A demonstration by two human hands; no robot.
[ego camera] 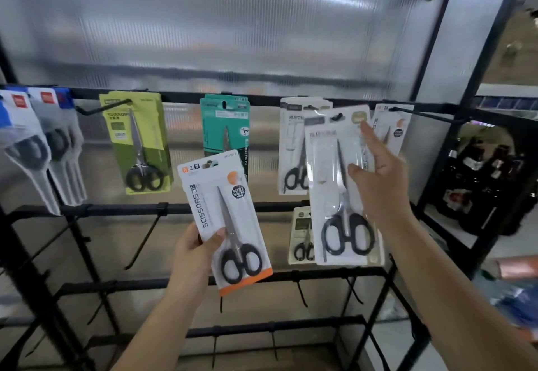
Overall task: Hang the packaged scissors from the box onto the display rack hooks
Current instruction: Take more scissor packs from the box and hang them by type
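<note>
Packaged scissors on a white card with an orange bottom edge [225,222] are pinched in the left hand [193,251], off the hooks. Right hand [378,184], fingers spread, presses a clear white-backed scissors pack [340,190] onto its top-rail hook of the black metal display rack [186,209]. Several packs hang; lower hooks remain bare.

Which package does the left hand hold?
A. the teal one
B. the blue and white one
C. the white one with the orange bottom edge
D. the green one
C: the left hand grips the white package with the orange bottom edge by its lower left side, in front of the rack.
</note>
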